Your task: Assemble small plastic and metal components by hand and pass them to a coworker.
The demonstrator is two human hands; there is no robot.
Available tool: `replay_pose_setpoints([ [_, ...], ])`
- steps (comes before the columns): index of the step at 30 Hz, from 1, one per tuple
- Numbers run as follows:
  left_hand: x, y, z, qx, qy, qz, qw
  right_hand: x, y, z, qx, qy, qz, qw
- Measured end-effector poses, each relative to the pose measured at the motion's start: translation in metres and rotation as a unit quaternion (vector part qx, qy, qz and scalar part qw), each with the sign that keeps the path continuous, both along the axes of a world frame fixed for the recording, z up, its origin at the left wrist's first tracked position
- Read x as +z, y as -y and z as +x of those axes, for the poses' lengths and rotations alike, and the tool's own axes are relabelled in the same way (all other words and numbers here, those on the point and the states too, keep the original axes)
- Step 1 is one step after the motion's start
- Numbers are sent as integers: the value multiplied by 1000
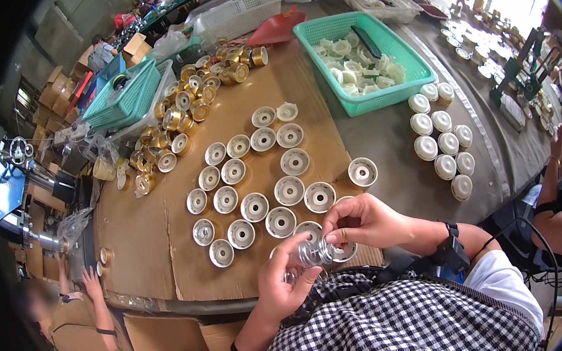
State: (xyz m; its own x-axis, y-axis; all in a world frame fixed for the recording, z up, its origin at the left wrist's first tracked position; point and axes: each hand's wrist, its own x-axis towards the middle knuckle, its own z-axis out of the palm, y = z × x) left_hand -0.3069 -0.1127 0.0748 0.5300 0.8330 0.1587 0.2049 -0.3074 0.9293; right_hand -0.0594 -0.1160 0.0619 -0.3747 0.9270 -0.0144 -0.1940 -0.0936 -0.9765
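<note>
From the head camera, a small clear glass jar [314,253] sits between both hands at the near edge of the cardboard-covered table [146,234], just above the checked shirt. The left hand [284,282] cups it from below, fingers curled round it. The right hand [358,222] pinches its top with narrowed fingertips. White round caps [255,206] lie in rows just beyond; a teal basket [411,64] stands farther back
</note>
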Motion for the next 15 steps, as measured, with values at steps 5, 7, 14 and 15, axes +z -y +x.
replay_pose_setpoints([
  [5,-11,1,-3,2,-31,71,997,-4,0,-3,9,-32,-39,999],
  [7,-12,2,-2,-8,11,13,1000,-6,0,-6,7,-50,-34,998],
  [14,-2,4,2,-36,195,-270,942,-11,3,-13,-20,-93,1,995],
  [15,-3,3,1,-35,213,-314,925,-12,3,-14,-24,-90,16,996],
])
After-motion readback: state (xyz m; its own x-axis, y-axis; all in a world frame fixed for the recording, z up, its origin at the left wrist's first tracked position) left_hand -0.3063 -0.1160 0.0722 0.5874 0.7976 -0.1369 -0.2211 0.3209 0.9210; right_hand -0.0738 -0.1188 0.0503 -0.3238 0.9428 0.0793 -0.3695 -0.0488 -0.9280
